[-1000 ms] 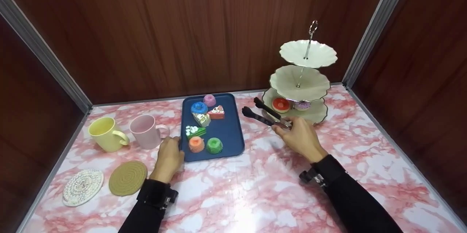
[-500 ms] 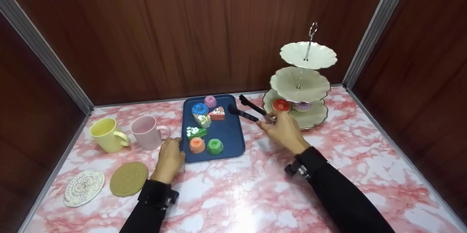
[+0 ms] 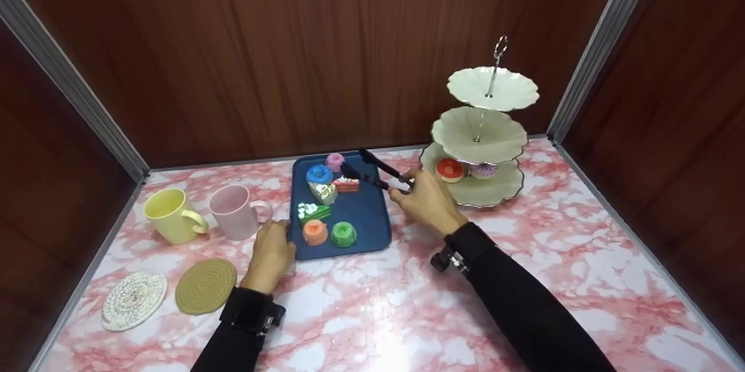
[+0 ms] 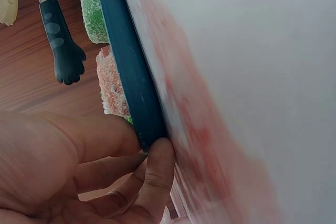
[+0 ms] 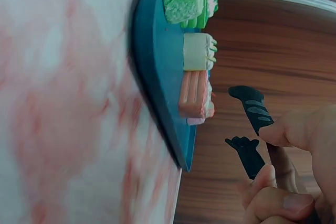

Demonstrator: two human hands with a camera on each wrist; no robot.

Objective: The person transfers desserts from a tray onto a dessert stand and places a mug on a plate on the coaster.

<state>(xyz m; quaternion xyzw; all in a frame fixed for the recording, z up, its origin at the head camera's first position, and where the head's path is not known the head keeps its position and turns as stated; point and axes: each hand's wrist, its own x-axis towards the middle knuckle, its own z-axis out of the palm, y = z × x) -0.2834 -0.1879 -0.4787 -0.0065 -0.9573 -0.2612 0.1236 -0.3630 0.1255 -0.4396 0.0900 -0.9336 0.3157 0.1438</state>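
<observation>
My left hand (image 3: 271,255) pinches the left edge of the blue tray (image 3: 369,226) between thumb and fingers, as the left wrist view shows. In my right hand (image 3: 429,200) is a pair of black tongs (image 3: 384,171) with paw-shaped tips, spread apart and holding nothing. Those tips hang over the tray's back right part, above the pink cake slice (image 3: 347,186). Close by lie a pale cake slice (image 3: 323,192), a blue donut (image 3: 319,174) and a pink cake (image 3: 335,162). Toward the front are a green cake slice (image 3: 314,213), an orange cake (image 3: 315,232) and a green cake (image 3: 344,234).
A three-tier stand (image 3: 478,134) is at the back right; its bottom plate bears a red donut (image 3: 449,170) and a purple donut (image 3: 483,170). Left of the tray are a pink mug (image 3: 233,213), a yellow mug (image 3: 172,218), an olive coaster (image 3: 206,286) and a white coaster (image 3: 134,300).
My right hand has moved left with the tongs, from in front of the stand to over the tray. The left hand stays at the tray's edge.
</observation>
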